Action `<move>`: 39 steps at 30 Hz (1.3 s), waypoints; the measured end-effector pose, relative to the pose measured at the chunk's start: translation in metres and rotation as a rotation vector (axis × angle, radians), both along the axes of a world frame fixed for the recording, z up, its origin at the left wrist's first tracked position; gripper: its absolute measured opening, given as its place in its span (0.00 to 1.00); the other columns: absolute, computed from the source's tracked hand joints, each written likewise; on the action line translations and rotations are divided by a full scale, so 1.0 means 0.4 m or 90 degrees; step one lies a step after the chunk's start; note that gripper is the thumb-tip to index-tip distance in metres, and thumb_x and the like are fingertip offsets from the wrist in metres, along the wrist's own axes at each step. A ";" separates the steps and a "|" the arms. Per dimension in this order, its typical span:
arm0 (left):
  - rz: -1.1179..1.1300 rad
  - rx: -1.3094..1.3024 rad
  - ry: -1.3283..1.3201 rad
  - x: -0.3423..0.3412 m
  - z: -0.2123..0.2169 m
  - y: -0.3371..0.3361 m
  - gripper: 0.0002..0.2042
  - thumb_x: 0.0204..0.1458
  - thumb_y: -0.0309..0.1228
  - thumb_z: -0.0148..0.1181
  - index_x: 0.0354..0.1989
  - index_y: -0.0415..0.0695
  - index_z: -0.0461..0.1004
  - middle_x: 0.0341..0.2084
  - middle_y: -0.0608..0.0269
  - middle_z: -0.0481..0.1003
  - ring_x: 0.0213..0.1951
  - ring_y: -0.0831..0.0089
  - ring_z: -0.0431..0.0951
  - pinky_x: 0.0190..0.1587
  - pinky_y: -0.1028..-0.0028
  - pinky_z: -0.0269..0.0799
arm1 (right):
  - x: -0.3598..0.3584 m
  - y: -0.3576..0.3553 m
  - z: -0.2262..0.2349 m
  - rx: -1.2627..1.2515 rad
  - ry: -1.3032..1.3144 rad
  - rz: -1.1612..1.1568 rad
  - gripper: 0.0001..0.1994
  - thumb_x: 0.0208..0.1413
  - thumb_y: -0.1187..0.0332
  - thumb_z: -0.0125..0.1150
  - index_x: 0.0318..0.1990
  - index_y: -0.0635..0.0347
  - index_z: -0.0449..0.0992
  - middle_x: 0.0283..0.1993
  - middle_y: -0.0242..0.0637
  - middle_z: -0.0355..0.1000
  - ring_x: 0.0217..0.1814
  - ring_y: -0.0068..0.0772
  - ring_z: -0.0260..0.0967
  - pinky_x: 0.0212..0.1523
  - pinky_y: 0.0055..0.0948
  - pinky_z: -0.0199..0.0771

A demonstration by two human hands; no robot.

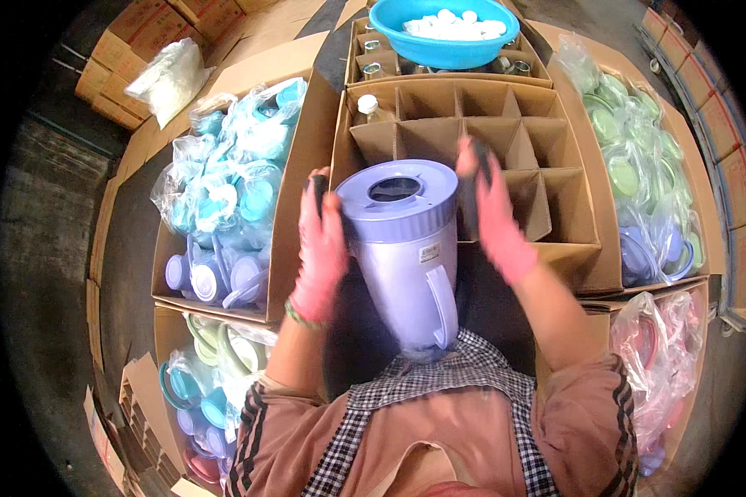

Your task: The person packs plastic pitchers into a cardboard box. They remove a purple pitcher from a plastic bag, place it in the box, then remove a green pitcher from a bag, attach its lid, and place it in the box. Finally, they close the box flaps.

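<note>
Lilac pitcher (399,269) between left hand (322,253) and right hand (499,219), left contact unclear.

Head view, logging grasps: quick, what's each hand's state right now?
Left hand: open, beside the purple lid; cannot tell whether it touches.
Right hand: open, blurred, apart from the lid.

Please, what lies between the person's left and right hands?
The lidded purple pitcher is between the left hand and the right hand, as the head view shows.
</note>
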State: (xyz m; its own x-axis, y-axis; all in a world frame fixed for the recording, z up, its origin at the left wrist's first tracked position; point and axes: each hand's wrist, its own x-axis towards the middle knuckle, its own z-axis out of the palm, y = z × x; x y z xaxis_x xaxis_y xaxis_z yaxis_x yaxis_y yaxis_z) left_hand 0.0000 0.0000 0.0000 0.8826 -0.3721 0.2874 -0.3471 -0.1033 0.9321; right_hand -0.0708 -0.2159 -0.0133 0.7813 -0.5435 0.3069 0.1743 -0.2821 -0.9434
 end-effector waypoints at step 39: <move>-0.319 -0.344 0.284 -0.019 -0.095 -0.015 0.30 0.52 0.51 0.40 0.56 0.40 0.52 0.49 0.55 0.61 0.51 0.69 0.62 0.53 0.72 0.56 | -0.040 0.093 0.247 -0.426 0.324 0.214 0.13 0.41 0.63 0.60 0.31 0.64 0.70 0.29 0.43 0.67 0.35 0.37 0.67 0.38 0.33 0.65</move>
